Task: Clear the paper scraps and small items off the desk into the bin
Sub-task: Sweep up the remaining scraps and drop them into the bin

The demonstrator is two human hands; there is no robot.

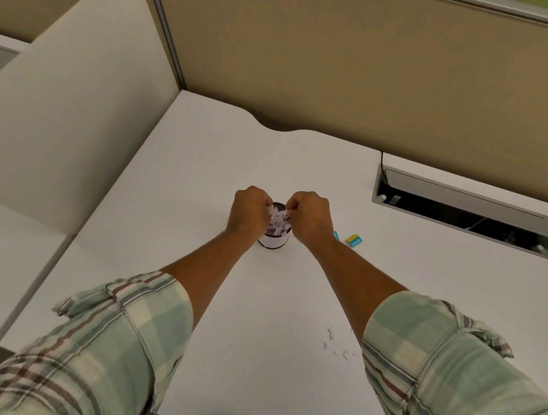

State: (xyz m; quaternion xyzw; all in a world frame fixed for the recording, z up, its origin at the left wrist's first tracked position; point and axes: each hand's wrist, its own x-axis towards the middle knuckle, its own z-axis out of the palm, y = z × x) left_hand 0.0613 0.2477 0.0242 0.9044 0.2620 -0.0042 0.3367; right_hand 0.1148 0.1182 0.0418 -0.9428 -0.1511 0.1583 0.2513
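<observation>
A small round white bin (273,242) with a dark rim stands in the middle of the white desk (202,164). White paper scraps (277,219) sit in its mouth. My left hand (250,214) and my right hand (309,220) are both closed over the bin's top, each pinching paper scraps between the fingertips. Several tiny white scraps (335,344) lie on the desk near my right forearm. A small yellow and blue item (353,240) lies just right of my right hand, and part of another blue item (335,235) shows at my wrist.
A cable tray (465,213) with its grey lid raised is sunk into the desk at the right, with a black cable at its left end. Tan partition walls (352,61) rise behind. A white divider panel (72,96) stands on the left.
</observation>
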